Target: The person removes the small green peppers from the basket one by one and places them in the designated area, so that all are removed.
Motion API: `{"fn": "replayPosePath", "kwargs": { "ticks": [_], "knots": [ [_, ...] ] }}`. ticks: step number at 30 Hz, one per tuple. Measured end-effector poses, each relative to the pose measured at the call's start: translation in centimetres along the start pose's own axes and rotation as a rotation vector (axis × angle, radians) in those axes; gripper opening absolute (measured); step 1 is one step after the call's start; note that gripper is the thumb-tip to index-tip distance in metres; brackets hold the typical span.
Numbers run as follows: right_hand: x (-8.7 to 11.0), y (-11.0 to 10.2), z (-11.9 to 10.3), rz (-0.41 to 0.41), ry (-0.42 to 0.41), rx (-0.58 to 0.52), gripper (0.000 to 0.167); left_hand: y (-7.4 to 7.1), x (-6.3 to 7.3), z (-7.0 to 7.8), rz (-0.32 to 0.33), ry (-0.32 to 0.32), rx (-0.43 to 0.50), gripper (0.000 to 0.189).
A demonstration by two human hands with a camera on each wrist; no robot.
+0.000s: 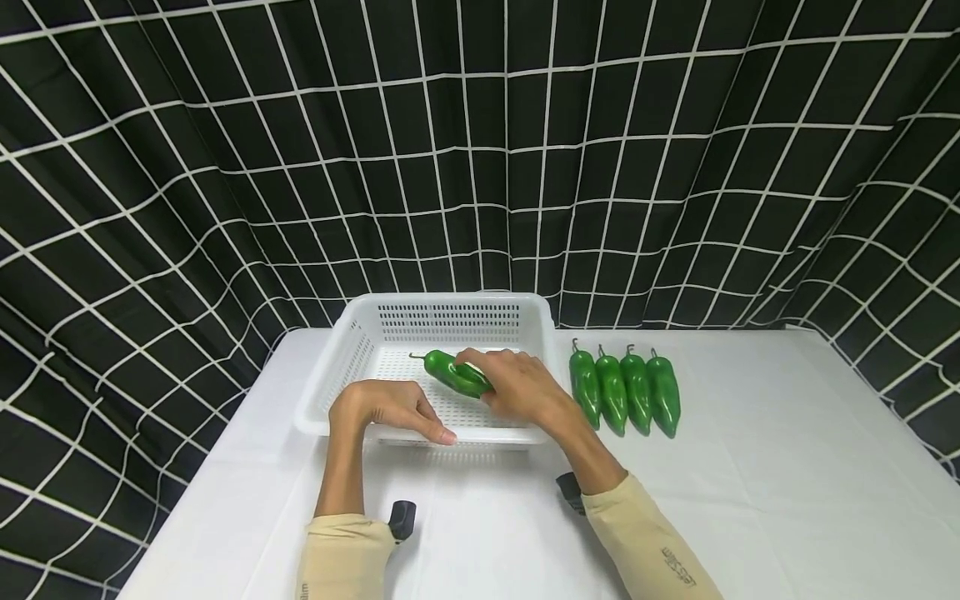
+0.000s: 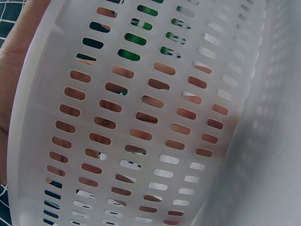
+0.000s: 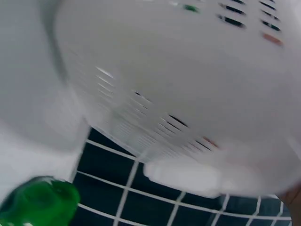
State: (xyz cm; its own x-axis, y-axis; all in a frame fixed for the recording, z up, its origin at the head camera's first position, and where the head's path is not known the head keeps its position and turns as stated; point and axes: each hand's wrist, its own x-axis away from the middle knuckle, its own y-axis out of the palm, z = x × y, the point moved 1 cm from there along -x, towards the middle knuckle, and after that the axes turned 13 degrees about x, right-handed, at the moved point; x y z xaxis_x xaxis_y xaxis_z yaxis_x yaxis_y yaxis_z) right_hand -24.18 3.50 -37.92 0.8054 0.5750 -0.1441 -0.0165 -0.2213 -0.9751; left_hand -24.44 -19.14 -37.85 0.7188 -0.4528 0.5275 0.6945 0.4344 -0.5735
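In the head view, a long green chili pepper (image 1: 450,372) with a thin stem lies slantwise inside a white perforated plastic basket (image 1: 450,302). My right hand (image 1: 517,383) reaches over the basket's right side and grips the pepper at its right end, partly covering it. My left hand (image 1: 393,406) bends over the front rim at the left, its thumb stretched to the right and the other fingers mostly hidden. Through the slots of the basket wall (image 2: 40,113) in the left wrist view, parts of a hand and some green show. The right wrist view shows neither the fingers nor their grip.
Several green chili peppers (image 1: 625,392) lie side by side in a row on the white table (image 1: 772,442), right of the basket, stems pointing away. One pepper's end (image 3: 42,202) appears in the right wrist view. A black curtain with white grid lines (image 1: 480,167) encloses the table.
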Motion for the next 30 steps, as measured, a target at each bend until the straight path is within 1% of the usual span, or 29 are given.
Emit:
{"fn": "replayPosePath", "kwargs": {
  "ticks": [5, 10, 16, 19, 25, 30],
  "knots": [
    [0.8, -2.3, 0.6, 0.042, 0.033, -0.014, 0.060, 0.1, 0.1, 0.0, 0.003, -0.004, -0.006, 0.042],
    [1.9, -4.6, 2.1, 0.076, 0.083, 0.000, 0.060, 0.1, 0.1, -0.2, 0.002, -0.002, 0.007, 0.042],
    [3.5, -6.3, 4.6, 0.045, 0.175, -0.044, 0.064, 0.3, 0.1, -0.3, 0.000, 0.004, 0.013, 0.039],
    [4.3, -7.0, 6.0, 0.049, 0.209, -0.042, 0.065, 0.3, 0.1, -0.1, 0.011, -0.004, 0.001, 0.041],
    [6.3, -8.6, 8.9, 0.031, 0.317, -0.056, 0.061, 0.2, 0.2, 0.2, 0.021, -0.030, -0.004, 0.050],
    [8.2, -9.2, 11.6, -0.003, 0.386, -0.039, 0.059, 0.2, 0.2, 0.3, 0.031, -0.034, -0.005, 0.048]
  ]
}}
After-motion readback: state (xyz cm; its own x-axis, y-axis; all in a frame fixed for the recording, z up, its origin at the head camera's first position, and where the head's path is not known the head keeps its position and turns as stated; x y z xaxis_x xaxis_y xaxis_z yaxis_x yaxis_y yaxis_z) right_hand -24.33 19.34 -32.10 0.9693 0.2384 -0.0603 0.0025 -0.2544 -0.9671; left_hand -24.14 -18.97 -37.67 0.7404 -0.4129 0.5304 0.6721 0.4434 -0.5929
